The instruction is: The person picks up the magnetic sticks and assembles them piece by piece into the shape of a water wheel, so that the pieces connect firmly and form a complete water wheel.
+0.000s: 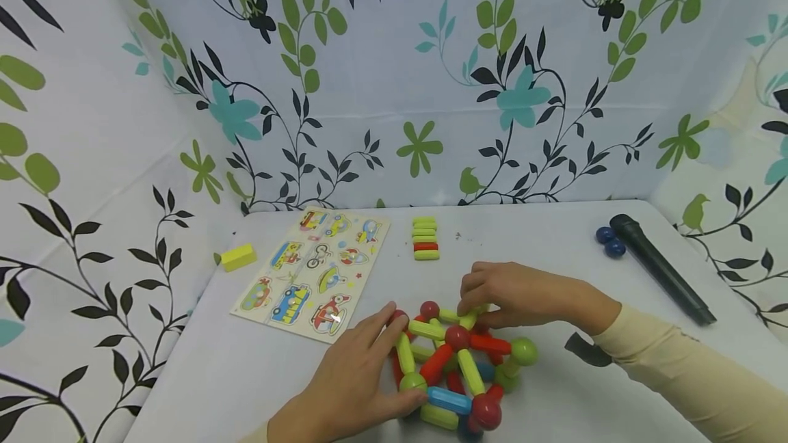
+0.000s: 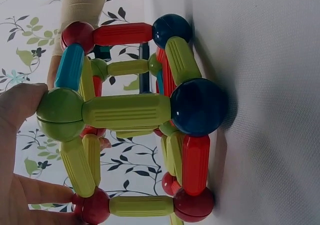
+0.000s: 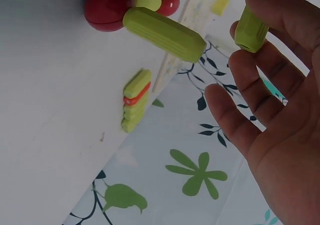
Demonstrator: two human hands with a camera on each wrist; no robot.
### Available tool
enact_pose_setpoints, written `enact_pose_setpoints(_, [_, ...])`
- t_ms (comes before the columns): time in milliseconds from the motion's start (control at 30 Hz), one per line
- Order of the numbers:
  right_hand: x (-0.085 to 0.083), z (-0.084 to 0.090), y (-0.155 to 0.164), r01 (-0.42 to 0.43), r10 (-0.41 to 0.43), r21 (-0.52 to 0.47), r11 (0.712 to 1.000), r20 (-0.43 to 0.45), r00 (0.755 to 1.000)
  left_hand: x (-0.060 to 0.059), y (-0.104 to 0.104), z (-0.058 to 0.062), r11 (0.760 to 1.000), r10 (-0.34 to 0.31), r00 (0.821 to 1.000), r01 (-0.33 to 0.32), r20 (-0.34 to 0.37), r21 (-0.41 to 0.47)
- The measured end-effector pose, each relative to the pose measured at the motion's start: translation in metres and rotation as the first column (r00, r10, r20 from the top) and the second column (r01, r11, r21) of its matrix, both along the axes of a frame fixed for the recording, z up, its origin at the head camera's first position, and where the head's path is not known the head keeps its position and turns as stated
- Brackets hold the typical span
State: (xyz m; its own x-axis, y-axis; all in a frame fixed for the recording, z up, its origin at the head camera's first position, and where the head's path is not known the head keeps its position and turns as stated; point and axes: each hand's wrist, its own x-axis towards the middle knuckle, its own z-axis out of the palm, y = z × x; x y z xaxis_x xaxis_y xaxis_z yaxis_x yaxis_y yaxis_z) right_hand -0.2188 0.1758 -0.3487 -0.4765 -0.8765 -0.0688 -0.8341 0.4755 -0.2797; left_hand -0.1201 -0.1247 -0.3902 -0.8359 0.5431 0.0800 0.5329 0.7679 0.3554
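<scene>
A frame built of magnetic sticks and balls [image 1: 457, 338] stands on the white table, in yellow-green, red and blue. My left hand [image 1: 351, 371] grips its near left side. In the left wrist view the thumb lies on a green ball [image 2: 61, 114] and the fingertips touch a red ball [image 2: 92, 206]. Over the frame's far side is my right hand [image 1: 514, 292]. It pinches a yellow-green magnetic stick [image 3: 254, 25] between thumb and fingers. Another yellow-green stick [image 3: 165, 33] juts out from a dark red ball [image 3: 107, 10] of the frame in the right wrist view.
Spare sticks [image 1: 425, 238], yellow-green and one red, lie in a row at the back. A picture puzzle board [image 1: 314, 272] and a yellow block [image 1: 238, 258] are on the left. Blue balls [image 1: 614, 247] lie beside a black microphone-like rod [image 1: 665, 269] at right. A patterned curtain [image 1: 394, 74] hangs behind.
</scene>
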Motion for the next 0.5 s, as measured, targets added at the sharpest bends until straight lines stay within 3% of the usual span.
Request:
enact_pose_setpoints(167, [0.001, 0.0, 0.007, 0.058, -0.058, -0.013, 0.998, 0.014, 0.998, 0.0, 0.0, -0.001, 1.0, 0.001, 1.0, -0.001, -0.002, 0.0])
enact_pose_setpoints(300, [-0.013, 0.006, 0.04, 0.226, -0.23, -0.106, 0.968, -0.027, 0.973, 0.0, 0.0, -0.001, 1.0, -0.008, 1.0, 0.008, -0.019, 0.014])
enact_pose_setpoints(367, [-0.027, 0.009, 0.069, 0.369, -0.382, -0.153, 0.917, -0.068, 0.922, 0.0, 0.0, -0.001, 1.0, -0.013, 1.0, 0.013, -0.028, 0.021])
enact_pose_setpoints(400, [-0.035, 0.009, 0.086, 0.448, -0.464, -0.16, 0.879, -0.08, 0.882, 0.0, 0.0, -0.001, 1.0, -0.015, 0.999, 0.015, -0.031, 0.024])
enact_pose_setpoints(500, [-0.057, -0.001, 0.14, 0.663, -0.671, -0.105, 0.741, -0.131, 0.73, 0.001, 0.0, -0.002, 1.0, -0.015, 0.999, 0.016, -0.034, 0.021])
